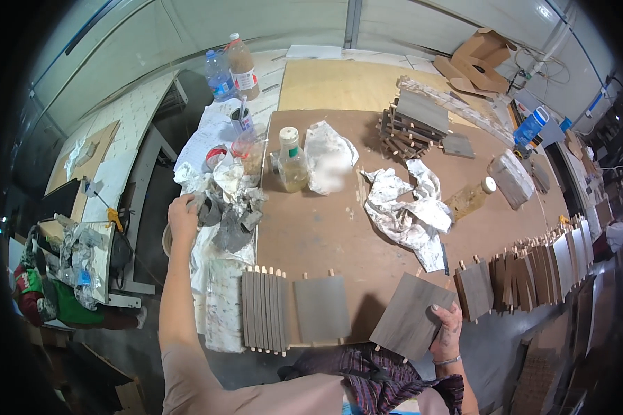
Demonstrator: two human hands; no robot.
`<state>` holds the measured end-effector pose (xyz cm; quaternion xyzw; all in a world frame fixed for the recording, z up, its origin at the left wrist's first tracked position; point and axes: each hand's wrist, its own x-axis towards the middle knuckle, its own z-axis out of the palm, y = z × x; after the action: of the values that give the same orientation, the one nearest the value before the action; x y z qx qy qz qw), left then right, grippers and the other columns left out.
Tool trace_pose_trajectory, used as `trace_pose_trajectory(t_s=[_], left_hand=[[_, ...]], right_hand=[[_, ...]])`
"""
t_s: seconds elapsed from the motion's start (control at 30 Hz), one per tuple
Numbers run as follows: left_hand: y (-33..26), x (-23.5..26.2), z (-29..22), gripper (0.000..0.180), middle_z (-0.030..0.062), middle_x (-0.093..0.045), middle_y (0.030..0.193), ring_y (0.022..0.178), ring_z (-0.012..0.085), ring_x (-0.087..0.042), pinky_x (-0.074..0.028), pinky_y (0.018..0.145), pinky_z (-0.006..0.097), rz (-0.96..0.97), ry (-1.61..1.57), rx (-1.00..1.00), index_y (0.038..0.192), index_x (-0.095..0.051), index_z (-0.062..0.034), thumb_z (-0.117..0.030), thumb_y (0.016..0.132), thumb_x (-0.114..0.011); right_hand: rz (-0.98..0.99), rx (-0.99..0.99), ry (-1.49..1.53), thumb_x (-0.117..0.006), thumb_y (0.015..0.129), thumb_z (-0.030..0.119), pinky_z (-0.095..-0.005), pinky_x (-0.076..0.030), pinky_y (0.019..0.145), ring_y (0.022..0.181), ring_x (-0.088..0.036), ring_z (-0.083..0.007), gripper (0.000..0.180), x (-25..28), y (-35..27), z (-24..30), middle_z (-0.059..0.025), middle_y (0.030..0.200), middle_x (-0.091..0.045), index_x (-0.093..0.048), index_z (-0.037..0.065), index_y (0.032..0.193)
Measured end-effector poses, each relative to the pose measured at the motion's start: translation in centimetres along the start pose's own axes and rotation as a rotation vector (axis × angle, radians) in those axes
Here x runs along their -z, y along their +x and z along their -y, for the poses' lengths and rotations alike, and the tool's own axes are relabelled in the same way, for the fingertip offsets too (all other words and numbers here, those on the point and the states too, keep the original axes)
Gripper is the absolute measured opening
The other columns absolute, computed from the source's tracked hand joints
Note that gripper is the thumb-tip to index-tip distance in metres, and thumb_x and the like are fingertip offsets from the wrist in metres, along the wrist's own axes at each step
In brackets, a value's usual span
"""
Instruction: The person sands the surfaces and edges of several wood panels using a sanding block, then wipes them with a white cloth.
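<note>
At the lower right, my right hand [446, 326] grips the edge of a grey wood-grain panel [410, 315] with small wooden dowels in its ends, tilted up off the table. Out to the left, my left hand [182, 220] reaches to a heap of crumpled white and grey scraps; its fingers close on a grey crumpled piece [199, 203], whose kind I cannot make out. A similar panel [323, 309] lies flat near the table's front edge. Left of it, several panels stand on edge in a row [264, 310], dowels showing.
A stained white cloth [410, 207] lies mid-table, beside a tipped bottle [472, 198]. An upright bottle [293, 166] stands by a white rag [329, 159]. A panel stack [422, 114] sits at the back; more panels [533, 273] line the right edge. Large bottles [242, 68] stand back left.
</note>
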<state>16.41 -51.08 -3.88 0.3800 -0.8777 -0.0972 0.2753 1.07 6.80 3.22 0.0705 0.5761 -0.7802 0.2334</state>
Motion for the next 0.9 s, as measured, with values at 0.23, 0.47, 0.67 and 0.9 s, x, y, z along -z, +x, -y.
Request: trace_pose_trajectory(t_s=[0.23,0.47,0.67,0.9], left_hand=[[-0.5,0.8,-0.2,0.023,0.0169,-0.062,0.105,0.106,0.0369,-0.056,-0.044,0.091,0.045,0.042,-0.035,0.012,0.106,-0.065,-0.0018,-0.003,0.082,-0.066],[-1.0,0.0,-0.8,0.028,0.0144,-0.061,0.107,0.107,0.0364,-0.055,-0.044,0.092,0.045,-0.024,0.050,-0.085,0.107,-0.064,-0.0026,-0.002,0.080,-0.068],[-2.1,1.1,-3.1,0.024,0.0093,-0.068,0.105,0.093,0.0200,-0.067,-0.053,0.080,0.035,-0.017,-0.670,0.229,0.116,-0.063,-0.0011,-0.005,0.093,-0.057],[-9.9,6.3,-22.7,0.030,0.0119,-0.066,0.114,0.097,0.0219,-0.068,-0.060,0.082,0.042,0.667,-1.737,0.538,0.121,-0.056,-0.0011,-0.023,0.101,-0.051]], right_hand=[[-0.050,-0.017,-0.007,-0.065,0.078,0.005,-0.0342,-0.054,0.078,0.088,-0.065,-0.0210,0.032,-1.5,0.3,0.5,-0.0095,0.097,-0.066,-0.059,0.000,0.109],[0.005,-0.017,-0.047,-0.068,0.078,0.009,-0.0336,-0.055,0.077,0.087,-0.066,-0.0207,0.033,-0.9,0.7,0.7,-0.0108,0.097,-0.067,-0.060,-0.001,0.108],[0.010,-0.098,0.074,-0.066,0.083,0.012,-0.0357,-0.056,0.080,0.090,-0.066,-0.0211,0.035,0.6,0.7,0.9,-0.0103,0.103,-0.066,-0.058,0.000,0.114],[0.136,-0.146,0.201,-0.065,0.087,0.011,-0.0376,-0.053,0.092,0.107,-0.061,-0.0225,0.047,1.4,1.4,2.6,-0.0112,0.117,-0.062,-0.050,0.000,0.130]])
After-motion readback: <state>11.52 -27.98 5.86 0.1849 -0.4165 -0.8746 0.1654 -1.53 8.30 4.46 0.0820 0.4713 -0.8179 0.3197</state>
